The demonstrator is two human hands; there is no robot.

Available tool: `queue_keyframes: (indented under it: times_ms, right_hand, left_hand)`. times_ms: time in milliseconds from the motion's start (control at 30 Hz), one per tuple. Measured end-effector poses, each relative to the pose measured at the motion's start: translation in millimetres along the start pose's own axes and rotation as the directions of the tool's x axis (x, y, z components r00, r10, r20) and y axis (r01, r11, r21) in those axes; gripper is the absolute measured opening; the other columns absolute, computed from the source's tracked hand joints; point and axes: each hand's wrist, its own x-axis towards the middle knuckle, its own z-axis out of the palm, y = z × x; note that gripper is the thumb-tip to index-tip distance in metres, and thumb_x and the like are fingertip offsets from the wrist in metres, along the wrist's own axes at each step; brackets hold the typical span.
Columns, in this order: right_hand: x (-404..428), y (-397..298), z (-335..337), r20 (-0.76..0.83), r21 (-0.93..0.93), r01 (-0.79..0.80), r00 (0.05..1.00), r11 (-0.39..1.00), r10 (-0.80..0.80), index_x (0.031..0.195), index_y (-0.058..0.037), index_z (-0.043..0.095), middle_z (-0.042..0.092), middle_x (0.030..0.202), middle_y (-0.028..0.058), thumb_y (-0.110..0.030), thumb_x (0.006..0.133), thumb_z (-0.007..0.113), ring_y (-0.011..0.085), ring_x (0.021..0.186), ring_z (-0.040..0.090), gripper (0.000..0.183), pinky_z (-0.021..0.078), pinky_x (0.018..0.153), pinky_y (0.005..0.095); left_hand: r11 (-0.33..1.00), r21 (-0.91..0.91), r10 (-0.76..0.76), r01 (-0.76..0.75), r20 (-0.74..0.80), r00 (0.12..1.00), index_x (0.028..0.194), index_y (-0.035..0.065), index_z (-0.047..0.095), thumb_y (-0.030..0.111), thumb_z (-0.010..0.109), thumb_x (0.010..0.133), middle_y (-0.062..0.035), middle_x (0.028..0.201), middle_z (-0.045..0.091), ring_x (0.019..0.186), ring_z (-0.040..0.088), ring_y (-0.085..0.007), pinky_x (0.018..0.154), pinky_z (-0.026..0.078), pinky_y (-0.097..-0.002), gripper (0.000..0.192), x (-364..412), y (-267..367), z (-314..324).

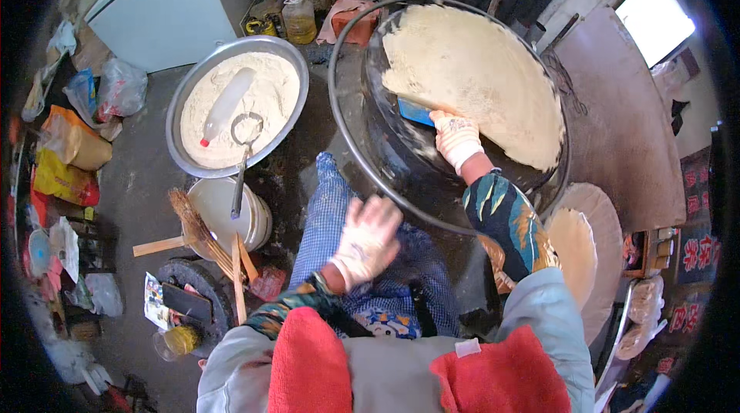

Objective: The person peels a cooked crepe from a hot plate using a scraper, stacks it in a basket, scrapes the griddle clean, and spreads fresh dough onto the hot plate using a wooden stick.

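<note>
A round dark griddle point(404, 141) inside a metal ring lies in front of me, and pale batter point(468, 66) covers its upper and right part. In a whitish glove, my right hand point(457, 138) holds a blue scraper point(414, 112) at the batter's lower left edge. My left hand point(370, 237), gloved and slightly blurred, is over my lap with nothing visible in it. To the upper left, a metal basin point(173, 115) holds pale batter or flour, a plastic bottle point(230, 104) with a red cap, and a ring-headed tool point(238, 187) that rests across the rim.
Below the basin stands a white bucket point(263, 219) with a straw brush point(193, 213) and wooden sticks point(237, 280) across it. Thin round flatbreads point(607, 228) lie at right, below a large brown board point(618, 124). A round dark stand point(222, 297) carries a jar point(182, 341).
</note>
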Motion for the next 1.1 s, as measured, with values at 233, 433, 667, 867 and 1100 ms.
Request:
queue_keyframes:
  times_ms: [233,433,667,867,1100]
  right_hand:
    - [-13.4,-6.2,-24.3,0.123,-0.022,-0.039,0.992,0.999,0.041,0.111,-0.0139,0.062,0.069,0.100,0.0133,-0.005,0.082,0.052,0.0301,0.095,0.066,0.031,0.0502,0.082,0.0438]
    - [-16.0,0.1,-24.1,0.084,0.007,-0.052,0.995,0.999,0.051,0.114,-0.0138,0.062,0.068,0.107,0.0126,-0.005,0.082,0.051,0.0291,0.101,0.065,0.035,0.0490,0.088,0.0409]
    - [17.6,-9.7,-25.2,0.229,-0.078,-0.078,0.969,0.994,0.094,0.111,-0.0129,0.064,0.068,0.109,0.0132,-0.010,0.089,0.044,0.0277,0.105,0.065,0.029,0.0504,0.088,0.0406]
    - [40.2,-7.4,-15.5,0.163,-0.038,-0.099,0.981,0.994,0.104,0.111,-0.0105,0.062,0.067,0.111,0.0168,-0.009,0.085,0.049,0.0315,0.103,0.065,0.030,0.0501,0.088,0.0429]
    - [57.0,-9.0,-4.4,0.112,0.068,-0.156,0.983,0.985,0.148,0.111,-0.0067,0.060,0.066,0.106,0.0199,-0.010,0.088,0.043,0.0349,0.099,0.065,0.028,0.0507,0.087,0.0443]
  left_hand:
    - [0.947,0.242,-0.165,0.212,-0.203,0.965,0.141,0.0102,0.041,0.038,0.062,0.085,-0.0196,0.146,0.036,0.138,0.029,-0.0383,0.113,0.014,-0.0598,0.065,0.5,-79.9,10.0]
    - [0.954,0.193,-0.182,0.229,-0.236,0.955,0.142,0.0104,0.040,0.038,0.063,0.085,-0.0198,0.145,0.037,0.138,0.028,-0.0383,0.113,0.014,-0.0576,0.067,5.7,-77.3,14.8]
    - [0.964,0.080,-0.214,0.253,-0.330,0.919,0.142,0.0055,0.037,0.022,0.073,0.072,-0.0211,0.145,0.036,0.138,0.028,-0.0395,0.114,0.018,-0.0537,0.081,10.6,-92.9,14.2]
    - [0.901,0.262,-0.211,0.346,-0.431,0.877,0.144,0.0027,0.031,0.012,0.069,0.072,-0.0213,0.145,0.037,0.137,0.030,-0.0390,0.114,0.019,-0.0523,0.082,68.9,-192.3,-56.7]
    - [0.728,0.644,0.224,-0.237,0.103,0.969,0.132,0.0125,0.050,0.010,0.058,0.076,-0.0170,0.145,0.040,0.138,0.032,-0.0346,0.116,0.020,-0.0494,0.057,165.6,-256.4,-77.8]
